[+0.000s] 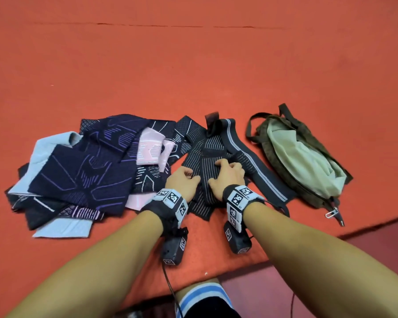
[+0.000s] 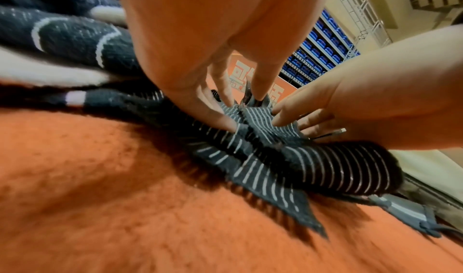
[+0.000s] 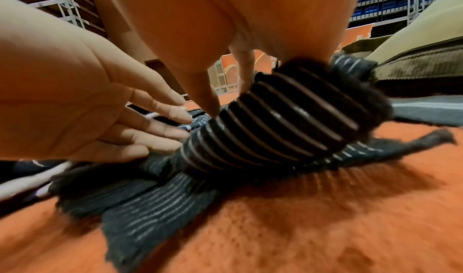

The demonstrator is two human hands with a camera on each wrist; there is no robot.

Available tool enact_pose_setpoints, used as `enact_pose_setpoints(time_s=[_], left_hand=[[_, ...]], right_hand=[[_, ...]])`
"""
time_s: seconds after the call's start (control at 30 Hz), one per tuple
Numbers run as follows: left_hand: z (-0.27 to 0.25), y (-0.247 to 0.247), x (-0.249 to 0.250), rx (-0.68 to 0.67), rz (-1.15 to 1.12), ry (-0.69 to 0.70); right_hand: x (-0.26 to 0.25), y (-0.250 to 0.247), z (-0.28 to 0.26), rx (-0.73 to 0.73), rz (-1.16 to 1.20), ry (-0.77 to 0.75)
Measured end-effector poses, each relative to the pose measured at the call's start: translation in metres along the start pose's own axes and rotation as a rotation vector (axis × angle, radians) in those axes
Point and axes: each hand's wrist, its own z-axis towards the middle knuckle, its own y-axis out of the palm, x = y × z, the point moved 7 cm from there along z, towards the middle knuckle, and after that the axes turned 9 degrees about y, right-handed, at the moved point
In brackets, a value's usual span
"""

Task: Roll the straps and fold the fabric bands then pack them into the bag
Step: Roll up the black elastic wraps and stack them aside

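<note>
On the orange tabletop (image 1: 193, 65), a dark striped strap (image 1: 200, 161) is laid with its long axis running from near to far, tilted a little rightward at the far end. Its near part is being pressed by both hands. The left hand (image 1: 182, 180) is set on the strap's left edge with fingers curled down onto the cloth; whether a fold is pinched cannot be told. The right hand (image 1: 229, 174) is set on the strap's middle, its grip clenched around a rolled part (image 3: 288, 118). A grey-edged strap (image 1: 257, 166) lies just right, then the open bag (image 1: 303, 161). Folded bands (image 1: 83, 171) are piled left.
</note>
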Motion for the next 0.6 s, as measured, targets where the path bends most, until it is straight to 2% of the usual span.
enact_pose_setpoints(time_s=[0.13, 0.27, 0.37, 0.6], left_hand=[[-0.006, 0.001, 0.003, -0.042, -0.151, -0.014], [-0.012, -0.009, 0.008, -0.068, -0.119, 0.036], [-0.016, -0.019, 0.014, -0.057, -0.192, 0.027], [-0.03, -0.068, 0.025, 0.075, -0.169, 0.139]], right_hand=[[-0.006, -0.005, -0.001, -0.039, 0.28, -0.028], [-0.026, -0.01, -0.016, -0.028, 0.499, -0.095], [-0.04, -0.017, -0.021, -0.052, 0.646, -0.093], [-0.066, -0.007, -0.045, -0.152, 0.722, -0.149]])
